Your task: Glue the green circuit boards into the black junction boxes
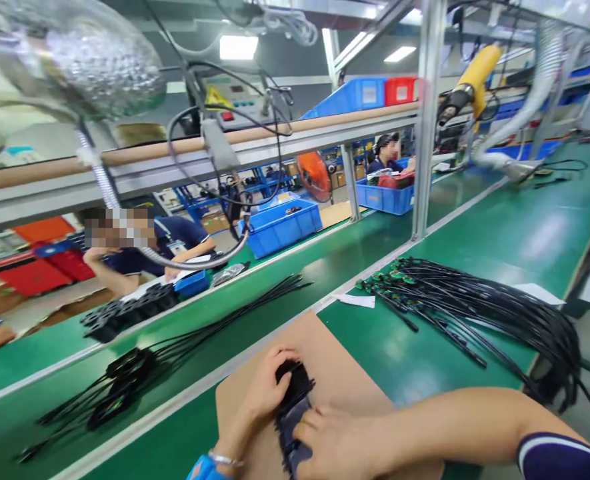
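Brown, flat board point(325, 347) bears a black, jagged-edged strip point(287, 424).

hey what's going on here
A person has both hands on a black part lying on a brown board. The left hand grips its far end; the right hand's fingers rest on the nearer part. Black cables lie to the right on the green bench.
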`<state>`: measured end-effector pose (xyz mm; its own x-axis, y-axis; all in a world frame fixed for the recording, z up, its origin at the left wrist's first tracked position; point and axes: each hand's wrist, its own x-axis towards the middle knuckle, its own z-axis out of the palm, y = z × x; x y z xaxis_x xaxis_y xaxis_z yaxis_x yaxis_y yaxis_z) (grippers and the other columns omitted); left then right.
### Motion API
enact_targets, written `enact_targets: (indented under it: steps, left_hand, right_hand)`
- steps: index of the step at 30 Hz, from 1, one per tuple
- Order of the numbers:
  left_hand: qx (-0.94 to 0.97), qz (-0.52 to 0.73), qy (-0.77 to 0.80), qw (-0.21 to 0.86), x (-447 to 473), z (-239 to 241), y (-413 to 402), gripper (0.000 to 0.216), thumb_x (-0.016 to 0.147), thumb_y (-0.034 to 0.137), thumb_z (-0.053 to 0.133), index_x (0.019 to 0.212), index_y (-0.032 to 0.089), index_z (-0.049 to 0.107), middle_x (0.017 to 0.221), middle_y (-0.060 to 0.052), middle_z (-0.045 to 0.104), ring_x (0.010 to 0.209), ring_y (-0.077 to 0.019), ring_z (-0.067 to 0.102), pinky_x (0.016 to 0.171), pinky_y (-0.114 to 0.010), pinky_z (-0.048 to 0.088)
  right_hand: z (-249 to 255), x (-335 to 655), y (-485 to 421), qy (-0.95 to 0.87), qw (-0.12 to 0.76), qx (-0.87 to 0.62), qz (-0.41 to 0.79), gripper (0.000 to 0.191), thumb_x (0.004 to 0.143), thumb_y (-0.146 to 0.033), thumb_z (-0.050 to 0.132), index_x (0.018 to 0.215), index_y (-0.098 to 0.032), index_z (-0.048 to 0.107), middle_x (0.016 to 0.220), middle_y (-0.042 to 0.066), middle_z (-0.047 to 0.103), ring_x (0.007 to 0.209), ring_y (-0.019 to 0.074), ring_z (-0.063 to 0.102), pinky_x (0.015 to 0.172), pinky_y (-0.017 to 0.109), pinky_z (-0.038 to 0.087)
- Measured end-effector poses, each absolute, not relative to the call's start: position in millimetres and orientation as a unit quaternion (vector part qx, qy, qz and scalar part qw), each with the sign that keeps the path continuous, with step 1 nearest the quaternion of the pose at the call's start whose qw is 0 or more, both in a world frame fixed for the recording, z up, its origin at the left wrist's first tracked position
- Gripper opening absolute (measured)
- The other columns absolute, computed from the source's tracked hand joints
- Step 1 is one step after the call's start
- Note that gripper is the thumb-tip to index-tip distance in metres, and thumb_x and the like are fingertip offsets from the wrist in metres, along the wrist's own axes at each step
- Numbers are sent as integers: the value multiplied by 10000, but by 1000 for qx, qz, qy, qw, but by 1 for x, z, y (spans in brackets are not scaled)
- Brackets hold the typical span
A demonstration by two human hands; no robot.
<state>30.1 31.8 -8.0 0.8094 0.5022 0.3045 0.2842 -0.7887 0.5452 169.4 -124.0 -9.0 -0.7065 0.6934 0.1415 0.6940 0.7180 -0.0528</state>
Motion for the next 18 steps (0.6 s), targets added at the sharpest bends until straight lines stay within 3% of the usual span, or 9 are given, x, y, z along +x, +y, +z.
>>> enact_targets:
  steps: [3, 5, 8, 10, 14, 18]
  left_hand:
    - [916, 230, 220, 243, 21, -17, 30, 298, 762, 171, 440, 975, 194, 648, 1213, -140, 584, 1184, -308, 548, 1022, -533, 432]
    - [911, 239, 231, 243, 15, -22, 31, 322, 753, 153, 433, 980, 206, 655, 1239, -128, 584, 1217, -301, 535, 1034, -529, 429]
    - [908, 260, 234, 232, 12, -20, 33, 276, 785, 199, 474, 979, 214, 670, 1229, -129, 599, 1203, -314, 549, 1008, -541, 448]
    - [903, 286, 228, 226, 13, -12, 34, 234, 807, 259, 518, 970, 215, 679, 1198, -134, 614, 1165, -321, 571, 976, -540, 469]
    - [882, 320, 235, 252, 31, 9, 32, 164, 802, 294, 568, 880, 218, 690, 1088, -115, 650, 1073, -305, 609, 937, -517, 485]
    - [834, 315, 243, 382, 77, 30, 20, 115, 764, 298, 631, 814, 209, 685, 1030, -104, 656, 1050, -307, 603, 982, -533, 434]
  right_hand:
    - [4, 200, -111, -911, 120, -395, 0, 189, 861, -363, 599, 994, -263, 688, 1160, 51, 616, 1029, 209, 547, 808, 293, 446]
    - [24, 249, -99, -849, 105, -517, 26, 212, 818, -409, 657, 985, -282, 684, 1070, -7, 655, 1019, 163, 560, 883, 245, 426]
    - [44, 337, -86, -714, 112, -691, -24, 232, 921, -290, 523, 1017, -127, 658, 1042, 128, 640, 1045, 247, 559, 911, 385, 434]
    - [42, 384, -82, -642, 97, -759, -36, 239, 894, -305, 594, 1019, -106, 638, 1051, 129, 627, 1028, 264, 570, 888, 446, 459]
    - [28, 426, -89, -582, 101, -805, -51, 217, 907, -330, 600, 1003, -137, 619, 1049, 67, 615, 957, 201, 593, 836, 401, 502]
    - [40, 423, -109, -563, 182, -800, -99, 164, 912, -219, 514, 845, -105, 611, 880, 104, 594, 835, 202, 591, 761, 338, 500]
